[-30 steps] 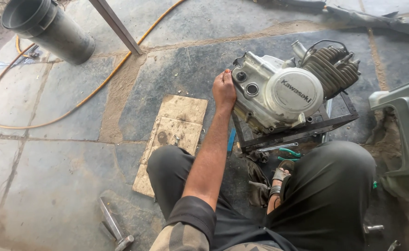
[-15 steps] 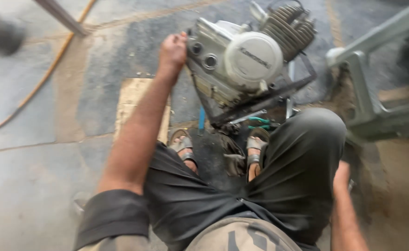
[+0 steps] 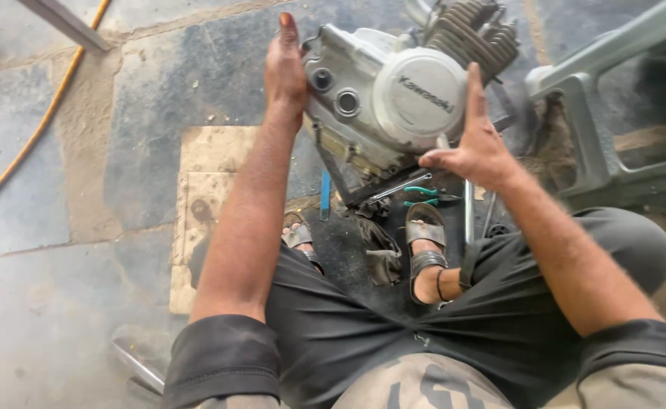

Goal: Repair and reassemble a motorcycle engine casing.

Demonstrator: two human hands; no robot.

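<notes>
A silver motorcycle engine [image 3: 393,98] with a round side cover and a finned cylinder sits tilted on a dark metal stand in front of my feet. My left hand [image 3: 285,68] lies flat against the engine's left end, fingers pointing away. My right hand [image 3: 471,140] is spread open at the engine's right side, near the round cover, holding nothing. Green-handled pliers [image 3: 424,195] and a thin metal rod lie under the engine by my sandalled right foot [image 3: 424,242].
A worn flat board [image 3: 208,197] lies on the stone floor to the left. An orange hose [image 3: 41,129] curves at far left. A grey-green metal frame [image 3: 605,113] stands at right. A metal tool [image 3: 140,360] lies by my left knee.
The view has dropped closer to the engine. My right hand has risen from beside my right leg to the engine's right side. My left hand stays on the engine's left end.
</notes>
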